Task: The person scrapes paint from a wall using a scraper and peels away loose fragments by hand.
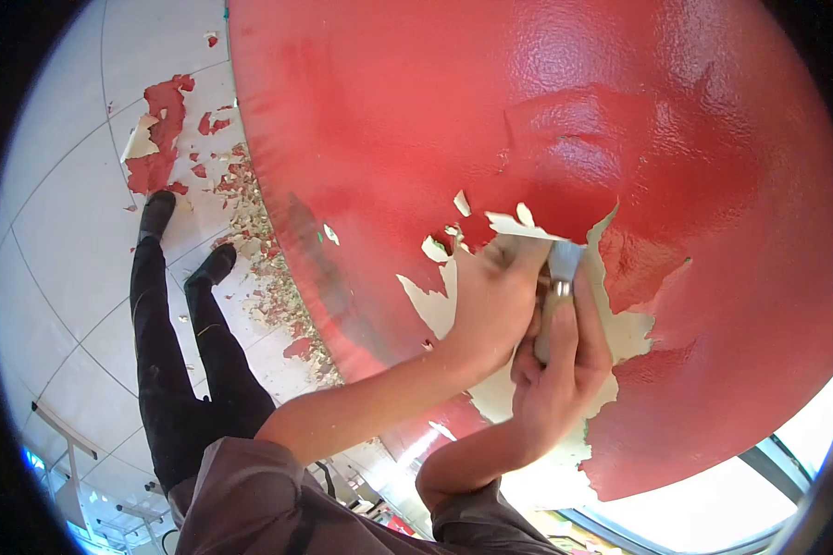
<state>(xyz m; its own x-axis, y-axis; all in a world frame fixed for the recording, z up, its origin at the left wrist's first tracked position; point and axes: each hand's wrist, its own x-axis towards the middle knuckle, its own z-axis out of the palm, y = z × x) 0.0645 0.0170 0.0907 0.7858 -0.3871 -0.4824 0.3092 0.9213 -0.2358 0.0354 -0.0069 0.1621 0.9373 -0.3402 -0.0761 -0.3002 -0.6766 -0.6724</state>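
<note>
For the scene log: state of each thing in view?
Scraper: held, blade near flap
Right hand: closed around scraper handle
Left hand: at flap, grip blurred
Flap: lifted
Red covering: torn, partly peeled
Pale patch: exposed, ragged-edged
Flakes: loose, scattered on floor
Large red scrap: lying on floor

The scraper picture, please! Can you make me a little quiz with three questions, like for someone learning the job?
1. Choose: what grips the scraper? A) the left hand B) the right hand
2. True or false: the floor is swept clean.
3. Fill in: the shiny coating is coloured ____.

Key: 1. B. 2. False; flakes litter it. 3. Red.
</note>
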